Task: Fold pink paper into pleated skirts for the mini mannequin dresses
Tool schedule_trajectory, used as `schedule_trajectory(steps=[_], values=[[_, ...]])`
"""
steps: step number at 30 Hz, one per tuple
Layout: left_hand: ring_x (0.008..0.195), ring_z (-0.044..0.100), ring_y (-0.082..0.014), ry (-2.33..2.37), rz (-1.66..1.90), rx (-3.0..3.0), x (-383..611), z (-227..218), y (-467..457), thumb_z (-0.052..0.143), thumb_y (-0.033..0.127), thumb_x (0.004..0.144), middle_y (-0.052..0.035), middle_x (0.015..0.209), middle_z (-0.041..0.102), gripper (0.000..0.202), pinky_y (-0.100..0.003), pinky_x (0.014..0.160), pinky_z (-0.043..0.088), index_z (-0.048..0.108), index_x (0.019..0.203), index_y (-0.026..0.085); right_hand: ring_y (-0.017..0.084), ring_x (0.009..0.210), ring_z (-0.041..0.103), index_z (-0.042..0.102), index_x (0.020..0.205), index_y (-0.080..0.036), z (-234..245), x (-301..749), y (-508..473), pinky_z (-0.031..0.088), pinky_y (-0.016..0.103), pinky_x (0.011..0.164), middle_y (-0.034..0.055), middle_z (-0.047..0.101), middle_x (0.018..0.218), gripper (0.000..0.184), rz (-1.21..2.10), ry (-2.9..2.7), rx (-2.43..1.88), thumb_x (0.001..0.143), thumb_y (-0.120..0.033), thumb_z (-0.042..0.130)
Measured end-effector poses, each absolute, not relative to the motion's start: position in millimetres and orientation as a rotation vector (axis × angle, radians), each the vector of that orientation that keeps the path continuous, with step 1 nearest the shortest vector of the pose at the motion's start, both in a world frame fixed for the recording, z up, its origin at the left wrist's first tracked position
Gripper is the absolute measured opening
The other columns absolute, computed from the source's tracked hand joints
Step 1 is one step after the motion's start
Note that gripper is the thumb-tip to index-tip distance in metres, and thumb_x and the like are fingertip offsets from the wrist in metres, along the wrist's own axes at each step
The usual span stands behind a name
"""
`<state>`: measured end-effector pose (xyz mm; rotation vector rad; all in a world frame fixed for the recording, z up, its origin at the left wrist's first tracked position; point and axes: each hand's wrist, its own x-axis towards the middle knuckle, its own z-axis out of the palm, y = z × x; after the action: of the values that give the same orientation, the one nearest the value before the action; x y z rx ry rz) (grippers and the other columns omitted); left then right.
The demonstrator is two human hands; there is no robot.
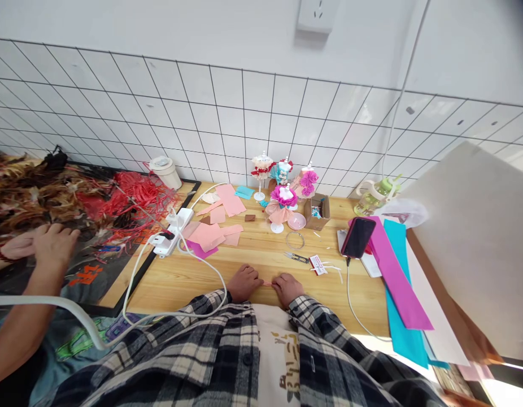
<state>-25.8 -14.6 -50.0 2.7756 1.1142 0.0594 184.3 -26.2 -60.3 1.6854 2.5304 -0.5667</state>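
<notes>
- The left arm, in a loose black-and-white plaid cloth sleeve [204, 305], reaches forward and inward from the lower left.
- The right arm, in a matching plaid sleeve [321, 314], angles in from the lower right.
- Both wrists are mostly covered by the cuffs, low and close in front of the torso.
- The bare left hand [243, 282] is back-up, its fingers curled and pointing toward the right hand, tips gathered in a pinch.
- The bare right hand [289, 289] mirrors it, knuckles up, fingers bent inward and tips pressed together.
- The two hands are near each other, fingertips facing, not touching.
</notes>
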Motion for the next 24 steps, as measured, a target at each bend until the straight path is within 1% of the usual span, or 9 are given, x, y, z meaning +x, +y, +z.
schedule_trajectory(steps=[2,4,8,9,11,14,17,22,24], values=[[0.087,0.052,-0.0202,1.132,0.080,2.757,-26.3,-47.7,-15.3,0.054,0.024,0.085,-0.0046,0.081,0.063,0.019,-0.038,0.088,0.031,0.068,0.097,0.028,0.015,0.099,0.055,0.066,0.098,-0.025,-58.2,183.9,-26.4,0.039,0.024,0.085,0.0036,0.064,0.100,0.027,-0.541,2.536,1.671,0.094,-0.035,0.042],[0.091,0.052,-0.0202,1.183,0.113,2.731,-26.8,-41.6,-15.9,0.053,0.027,0.086,-0.0045,0.084,0.063,0.020,-0.039,0.091,0.030,0.067,0.101,0.028,0.016,0.098,0.055,0.066,0.097,-0.023,-54.6,181.6,-25.8,0.040,0.025,0.084,0.0045,0.064,0.099,0.025,-0.508,2.542,1.651,0.094,-0.032,0.043],[0.104,0.049,-0.0223,1.392,0.360,2.585,-22.9,-19.0,-15.6,0.059,0.043,0.080,-0.0063,0.106,0.061,0.040,-0.041,0.096,0.028,0.059,0.116,0.027,0.018,0.093,0.057,0.066,0.095,-0.022,-40.9,172.7,-22.9,0.041,0.027,0.079,0.0064,0.064,0.096,0.028,-0.446,2.564,1.616,0.094,-0.029,0.039],[0.108,0.048,-0.0228,1.408,0.419,2.562,-20.5,-13.0,-15.2,0.061,0.047,0.078,-0.0053,0.109,0.060,0.041,-0.043,0.098,0.026,0.060,0.114,0.028,0.018,0.092,0.057,0.066,0.095,-0.022,-36.5,170.1,-22.3,0.041,0.027,0.077,0.0066,0.064,0.096,0.029,-0.434,2.574,1.610,0.095,-0.029,0.038],[0.116,0.044,-0.0236,1.394,0.480,2.563,-15.0,-3.7,-14.5,0.063,0.050,0.075,-0.0019,0.112,0.060,0.033,-0.045,0.103,0.019,0.065,0.103,0.032,0.018,0.092,0.057,0.064,0.098,-0.022,-27.4,165.5,-21.6,0.041,0.027,0.076,0.0067,0.064,0.096,0.032,-0.412,2.596,1.603,0.096,-0.031,0.034],[0.121,0.042,-0.0224,1.391,0.519,2.589,-8.8,1.3,-14.1,0.061,0.045,0.079,0.0015,0.110,0.062,0.017,-0.046,0.107,0.011,0.067,0.089,0.032,0.018,0.090,0.057,0.063,0.101,-0.023,-16.3,161.5,-22.5,0.041,0.027,0.075,0.0069,0.064,0.096,0.034,-0.388,2.607,1.616,0.097,-0.033,0.030],[0.121,0.043,-0.0210,1.366,0.538,2.638,-7.4,0.1,-14.9,0.059,0.038,0.083,0.0019,0.108,0.063,0.012,-0.045,0.108,0.008,0.067,0.087,0.031,0.017,0.089,0.058,0.063,0.099,-0.023,-9.8,160.6,-25.2,0.041,0.026,0.073,0.0066,0.064,0.095,0.035,-0.382,2.591,1.649,0.097,-0.034,0.030],[0.124,0.042,-0.0213,1.313,0.427,2.692,-8.6,3.2,-17.6,0.053,0.028,0.088,0.0016,0.110,0.063,0.019,-0.048,0.107,0.012,0.068,0.076,0.027,0.016,0.089,0.060,0.064,0.098,-0.026,-3.0,160.8,-29.0,0.042,0.024,0.072,0.0049,0.065,0.096,0.036,-0.417,2.572,1.678,0.097,-0.035,0.029],[0.125,0.042,-0.0219,1.311,0.379,2.689,-8.6,5.2,-18.4,0.052,0.025,0.088,0.0008,0.110,0.063,0.020,-0.050,0.106,0.014,0.067,0.075,0.026,0.016,0.087,0.061,0.065,0.098,-0.026,-0.8,160.6,-29.5,0.042,0.024,0.071,0.0050,0.065,0.096,0.037,-0.433,2.560,1.689,0.097,-0.036,0.029]])
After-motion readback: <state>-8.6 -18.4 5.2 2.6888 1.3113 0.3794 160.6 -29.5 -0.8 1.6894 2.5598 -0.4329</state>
